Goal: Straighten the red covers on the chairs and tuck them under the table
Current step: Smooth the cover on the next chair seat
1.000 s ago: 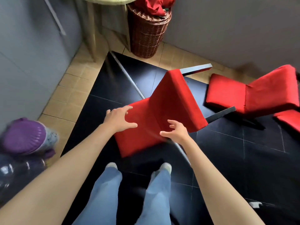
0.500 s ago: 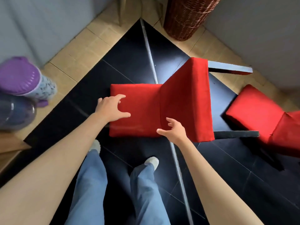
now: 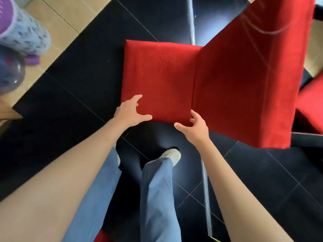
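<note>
chair (image 3: pixel 218 88): red-covered, seat facing the person and backrest rising to the right; it stands on the black glossy floor (image 3: pixel 78 81), right in front of the person's feet. no table shows in this view.
risk, chair: pushed from the near seat edge alone it may pivot or scrape over the tile instead of travelling straight, and could bump the second red chair (image 3: pixel 311 102) just beside its backrest.
risk, cover: red cover (image 3: pixel 157 75) looks smooth on the seat; a drag with flat palms could bunch it toward the backrest crease and undo the straightening.
risk, footing: feet stand close under the seat edge, so a sudden slide could catch a shoe.
left hand (image 3: pixel 130 111): reaching forward, fingers spread and relaxed, over the near left corner of the seat; contact cannot be told, it grips nothing.
right hand (image 3: pixel 196 126): at the near right corner, fingers loosely curled and apart, thumb out; holds nothing yet.
purple container (image 3: pixel 19 30): far left on the beige tiles, well apart.
</note>
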